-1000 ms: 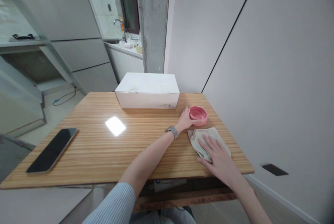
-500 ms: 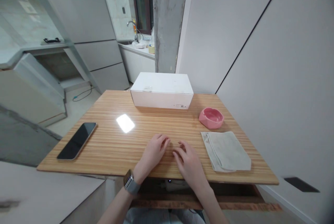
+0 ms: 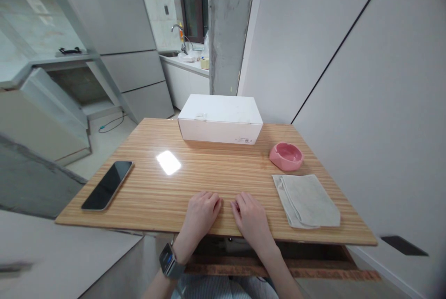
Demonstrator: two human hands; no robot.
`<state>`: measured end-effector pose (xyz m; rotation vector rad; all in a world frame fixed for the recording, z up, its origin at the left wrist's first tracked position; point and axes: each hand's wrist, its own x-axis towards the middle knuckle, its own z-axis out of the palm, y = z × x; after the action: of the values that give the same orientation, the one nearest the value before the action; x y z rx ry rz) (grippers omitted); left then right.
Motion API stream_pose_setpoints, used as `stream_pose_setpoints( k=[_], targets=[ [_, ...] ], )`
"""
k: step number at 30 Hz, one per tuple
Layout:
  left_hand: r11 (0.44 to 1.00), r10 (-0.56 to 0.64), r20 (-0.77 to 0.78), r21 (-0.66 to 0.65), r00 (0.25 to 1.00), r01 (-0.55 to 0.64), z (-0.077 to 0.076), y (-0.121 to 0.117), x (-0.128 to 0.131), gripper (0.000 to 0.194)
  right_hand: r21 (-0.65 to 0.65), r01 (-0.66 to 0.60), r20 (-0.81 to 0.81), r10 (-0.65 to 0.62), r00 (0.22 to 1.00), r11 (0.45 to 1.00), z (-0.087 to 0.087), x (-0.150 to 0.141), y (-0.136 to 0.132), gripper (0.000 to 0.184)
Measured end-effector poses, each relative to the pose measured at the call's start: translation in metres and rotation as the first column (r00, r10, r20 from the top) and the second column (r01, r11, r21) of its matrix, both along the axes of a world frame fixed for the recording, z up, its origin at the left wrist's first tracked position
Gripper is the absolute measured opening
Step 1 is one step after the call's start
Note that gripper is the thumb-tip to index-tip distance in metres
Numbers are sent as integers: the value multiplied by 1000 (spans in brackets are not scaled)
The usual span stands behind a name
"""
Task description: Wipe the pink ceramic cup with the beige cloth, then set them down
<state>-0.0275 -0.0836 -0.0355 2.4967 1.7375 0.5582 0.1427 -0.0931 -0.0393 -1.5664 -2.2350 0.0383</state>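
My left hand (image 3: 202, 210) rests near the front edge of the wooden table (image 3: 146, 196), its fingers curled in and nothing showing in it. A smartwatch (image 3: 170, 262) with a grey band is on that wrist. Beside it, a small gap away, my right hand (image 3: 250, 215) lies on the tabletop with its fingers folded under, also holding nothing. To its right is a folded pale grey cloth (image 3: 308, 201), not touched by the hand. A pink faceted bowl (image 3: 286, 156) sits just behind the cloth.
A long white box (image 3: 220, 120) stands at the table's far edge. A dark-screened phone (image 3: 108, 186) lies at the left. Below the table front is an open drawer (image 3: 313, 262). A white wall rises on the right; behind are a kitchen counter and tap (image 3: 183, 41).
Both hands have drawn slightly back toward the front edge. Their fingers, loosely spread before, are now curled in. The view has shifted a little, and the objects on the table stay put.
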Motion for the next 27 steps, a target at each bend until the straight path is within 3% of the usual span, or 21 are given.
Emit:
stream_pose_setpoints(
  k=[27],
  targets=[
    [999,-14,-17,40,1000,14,2,-2,0,28,-22,-9,-8,9,1000,1000,2,0,0,17]
  ],
)
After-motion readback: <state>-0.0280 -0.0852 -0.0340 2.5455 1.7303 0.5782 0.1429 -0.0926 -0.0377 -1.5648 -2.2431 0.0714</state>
